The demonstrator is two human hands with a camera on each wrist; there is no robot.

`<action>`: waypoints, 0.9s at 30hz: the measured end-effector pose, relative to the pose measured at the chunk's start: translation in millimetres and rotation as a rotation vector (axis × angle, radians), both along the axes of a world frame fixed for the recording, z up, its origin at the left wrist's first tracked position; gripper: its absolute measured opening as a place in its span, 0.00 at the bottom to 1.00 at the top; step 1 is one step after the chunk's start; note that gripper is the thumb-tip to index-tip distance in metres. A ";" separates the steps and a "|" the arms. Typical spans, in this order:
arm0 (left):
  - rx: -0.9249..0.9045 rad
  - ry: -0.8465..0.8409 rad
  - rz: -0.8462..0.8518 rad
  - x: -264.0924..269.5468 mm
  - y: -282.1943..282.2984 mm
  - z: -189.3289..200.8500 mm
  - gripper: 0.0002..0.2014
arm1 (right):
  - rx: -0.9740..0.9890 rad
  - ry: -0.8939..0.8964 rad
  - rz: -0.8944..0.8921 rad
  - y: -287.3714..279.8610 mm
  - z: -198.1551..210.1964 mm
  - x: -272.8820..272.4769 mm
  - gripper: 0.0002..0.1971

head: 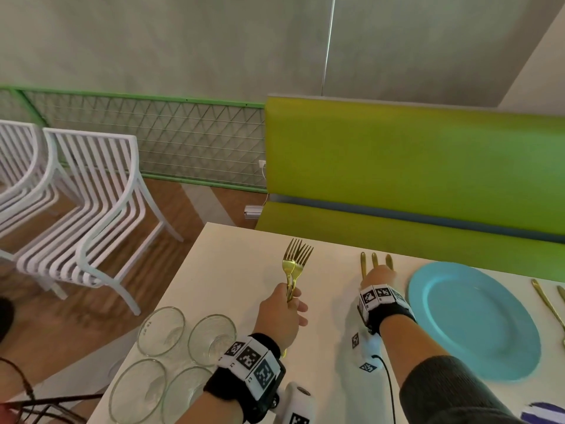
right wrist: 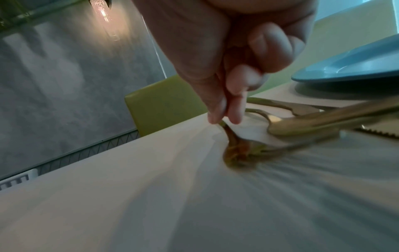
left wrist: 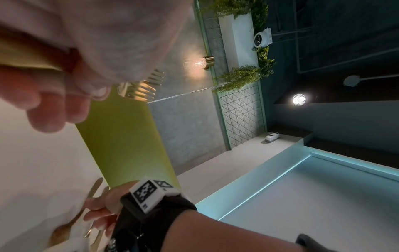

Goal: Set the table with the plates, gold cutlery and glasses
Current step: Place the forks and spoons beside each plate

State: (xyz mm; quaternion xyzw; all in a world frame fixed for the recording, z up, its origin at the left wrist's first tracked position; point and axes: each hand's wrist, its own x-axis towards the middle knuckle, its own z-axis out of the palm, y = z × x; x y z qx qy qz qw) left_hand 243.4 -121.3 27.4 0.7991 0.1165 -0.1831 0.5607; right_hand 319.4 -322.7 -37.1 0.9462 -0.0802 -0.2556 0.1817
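My left hand (head: 289,306) grips two gold forks (head: 296,262) by their handles, tines up, above the white table (head: 226,280). The left wrist view shows the same fork tines (left wrist: 146,87) beyond my curled fingers. My right hand (head: 377,278) is down on a row of gold cutlery (head: 374,260) just left of the blue plate (head: 474,322). In the right wrist view its thumb and forefinger (right wrist: 215,117) pinch the handle of a blurred gold spoon (right wrist: 237,151), beside another spoon (right wrist: 302,126) and a serrated knife (right wrist: 380,134). Several empty glasses (head: 161,330) stand near the left front edge.
More gold cutlery (head: 547,304) lies right of the plate. A green bench (head: 397,166) runs along the table's far side. White slatted chairs (head: 91,194) stand on the floor to the left. Printed markers (head: 367,367) and a black cable (head: 388,381) lie on the table between my forearms.
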 end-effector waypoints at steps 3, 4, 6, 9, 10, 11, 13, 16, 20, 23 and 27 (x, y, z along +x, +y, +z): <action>-0.010 -0.017 0.002 -4.1 2.4 4.8 0.10 | 0.080 -0.042 -0.050 3.2 10.2 0.7 0.33; -0.014 -0.023 0.001 -6.2 3.0 6.7 0.10 | 0.114 -0.084 -0.073 4.7 15.5 -0.8 0.30; -0.028 -0.031 0.003 -10.7 4.2 11.4 0.09 | 0.188 -0.166 -0.108 9.6 30.7 -6.4 0.25; 0.006 -0.082 -0.008 -18.7 7.0 20.8 0.09 | 0.299 -0.353 -0.177 12.6 60.9 -24.1 0.22; 0.007 -0.099 -0.009 -22.0 8.1 24.5 0.09 | 0.349 -0.409 -0.236 10.6 72.7 -34.6 0.21; -0.006 -0.112 -0.010 -25.6 9.1 28.8 0.08 | 0.403 -0.451 -0.308 6.5 84.3 -44.5 0.21; -0.033 -0.132 -0.035 -35.7 10.8 39.5 0.07 | 0.541 -0.563 -0.422 -3.5 108.2 -69.2 0.16; -0.088 -0.140 -0.120 -59.0 14.3 57.0 0.07 | 0.653 -0.718 -0.481 -9.6 137.6 -116.7 0.11; -0.137 -0.142 -0.273 -98.0 18.6 78.0 0.07 | 0.733 -0.827 -0.344 12.6 158.4 -181.8 0.10; -0.146 -0.123 -0.366 -127.7 18.3 87.9 0.07 | 0.742 -0.882 -0.138 41.7 161.9 -225.5 0.07; -0.133 -0.111 -0.486 -159.0 11.0 95.9 0.09 | 0.725 -0.876 0.222 76.1 167.8 -273.3 0.09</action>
